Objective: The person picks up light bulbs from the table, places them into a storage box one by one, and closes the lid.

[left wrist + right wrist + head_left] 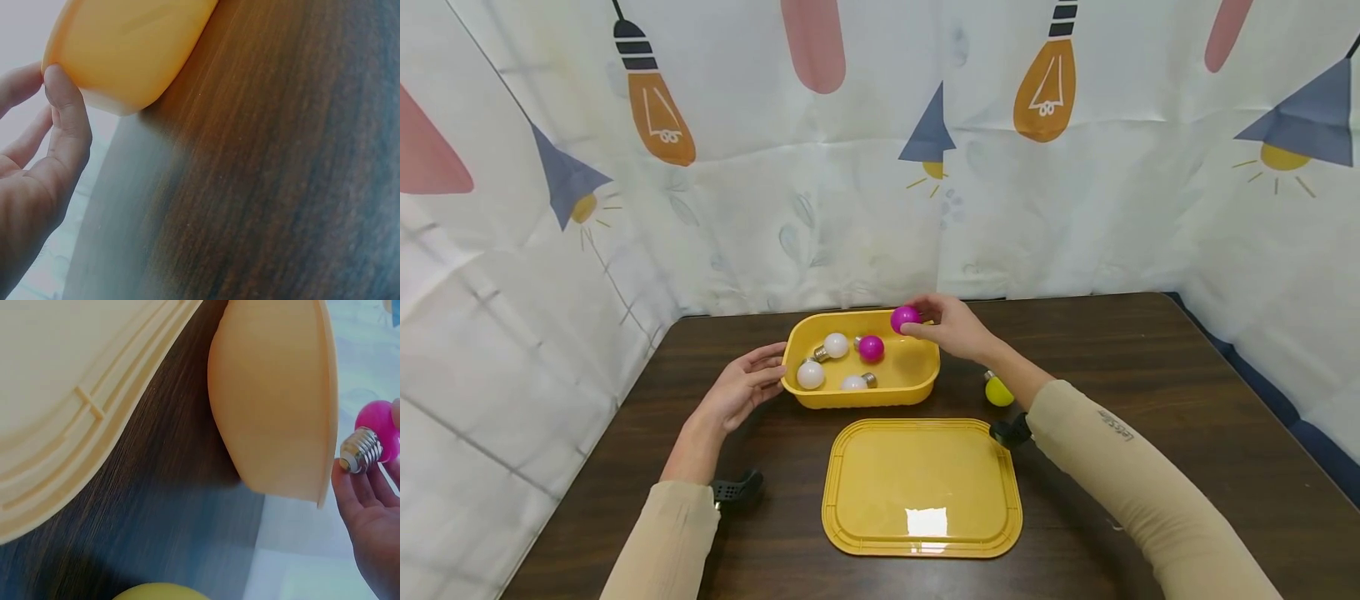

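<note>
In the head view my right hand [953,328] holds a magenta light bulb [906,318] over the right end of a yellow bin [850,398]. The bulb's silver screw base [361,450] shows in the right wrist view, beside the bin's rim. My left hand [748,385] touches the bin's left end, its thumb and fingertips right at the rim in the left wrist view. Inside the bin lie another magenta bulb [871,348] and three white bulbs, one of them at the left [810,374].
A yellow tray [922,492] lies in front of the bin on the dark wooden table [760,533]. Right of the bin, partly behind my right forearm, is a yellow-green bulb [998,392]. A patterned curtain [865,208] hangs behind the table.
</note>
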{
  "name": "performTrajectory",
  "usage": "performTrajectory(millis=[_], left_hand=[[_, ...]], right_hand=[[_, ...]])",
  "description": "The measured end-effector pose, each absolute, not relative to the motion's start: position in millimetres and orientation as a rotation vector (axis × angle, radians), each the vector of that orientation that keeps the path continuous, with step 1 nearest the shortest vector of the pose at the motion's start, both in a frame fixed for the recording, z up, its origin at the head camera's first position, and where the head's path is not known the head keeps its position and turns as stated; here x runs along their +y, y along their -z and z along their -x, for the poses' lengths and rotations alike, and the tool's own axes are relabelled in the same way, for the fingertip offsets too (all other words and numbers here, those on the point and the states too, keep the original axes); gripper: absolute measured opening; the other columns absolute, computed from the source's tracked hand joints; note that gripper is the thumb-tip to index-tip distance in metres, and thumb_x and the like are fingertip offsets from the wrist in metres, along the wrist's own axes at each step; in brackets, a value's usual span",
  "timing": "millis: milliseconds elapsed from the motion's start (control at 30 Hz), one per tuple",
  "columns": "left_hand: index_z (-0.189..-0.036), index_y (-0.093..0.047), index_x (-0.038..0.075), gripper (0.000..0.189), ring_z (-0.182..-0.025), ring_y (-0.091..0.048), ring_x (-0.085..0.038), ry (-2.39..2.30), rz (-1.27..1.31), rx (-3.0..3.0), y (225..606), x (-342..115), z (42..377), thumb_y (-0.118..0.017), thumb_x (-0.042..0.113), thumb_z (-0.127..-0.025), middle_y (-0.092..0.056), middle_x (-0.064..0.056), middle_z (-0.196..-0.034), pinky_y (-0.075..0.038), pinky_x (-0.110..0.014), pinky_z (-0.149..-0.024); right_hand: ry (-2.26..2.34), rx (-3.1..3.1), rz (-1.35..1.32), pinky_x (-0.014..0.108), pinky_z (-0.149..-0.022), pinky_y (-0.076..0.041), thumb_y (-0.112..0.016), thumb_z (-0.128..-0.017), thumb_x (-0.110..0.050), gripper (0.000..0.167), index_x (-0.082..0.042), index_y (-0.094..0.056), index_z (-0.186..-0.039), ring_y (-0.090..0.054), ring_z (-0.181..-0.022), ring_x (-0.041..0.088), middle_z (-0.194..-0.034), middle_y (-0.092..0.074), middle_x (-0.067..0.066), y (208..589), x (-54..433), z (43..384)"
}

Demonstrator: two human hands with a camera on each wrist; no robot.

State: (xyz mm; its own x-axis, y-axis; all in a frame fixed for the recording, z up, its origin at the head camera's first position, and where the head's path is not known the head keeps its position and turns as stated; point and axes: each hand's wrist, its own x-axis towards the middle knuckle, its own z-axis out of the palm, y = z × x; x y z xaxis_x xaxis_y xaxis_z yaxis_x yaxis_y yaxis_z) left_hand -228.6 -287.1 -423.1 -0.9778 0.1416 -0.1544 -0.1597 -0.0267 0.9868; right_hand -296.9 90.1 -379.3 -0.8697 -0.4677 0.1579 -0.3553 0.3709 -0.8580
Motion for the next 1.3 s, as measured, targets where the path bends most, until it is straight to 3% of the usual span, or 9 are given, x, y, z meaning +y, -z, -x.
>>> performTrajectory(millis=[300,533,1300], left_hand=[[-0.156,-0.037,0.002,0.058,-0.1,-0.068,-0.015,-2.114,0.019,2.032,424,-288,228,-0.063,0.007,-0.103,-0.062,-0.007,-0.123,-0.057,-0.03,-0.09],[-0.155,-0.038,0.002,0.058,-0.1,-0.068,-0.014,-2.12,0.02,2.024,423,-288,227,-0.063,0.007,-0.103,-0.062,-0.006,-0.121,-0.057,-0.03,-0.089],[-0.157,-0.034,0.0,0.062,-0.101,-0.067,-0.014,-2.105,-0.009,2.035,422,-288,228,-0.063,0.01,-0.104,-0.06,-0.008,-0.124,-0.056,-0.028,-0.09]], right_hand=[[1.531,2.538,0.683,0.039,-0.096,-0.054,-0.075,-0.097,-0.029,0.049,-0.004,-0.058,-0.135,-0.061,-0.113,0.026,-0.125,-0.064,0.01,381,80,299],[1.489,2.579,0.681,0.04,-0.099,-0.052,-0.076,-0.096,-0.031,0.046,-0.005,-0.06,-0.131,-0.06,-0.116,0.028,-0.125,-0.064,0.01,383,74,298],[1.209,2.778,0.601,0.036,-0.095,-0.053,-0.073,-0.098,-0.025,0.041,-0.001,-0.06,-0.13,-0.061,-0.106,0.027,-0.116,-0.067,0.013,388,45,297]])
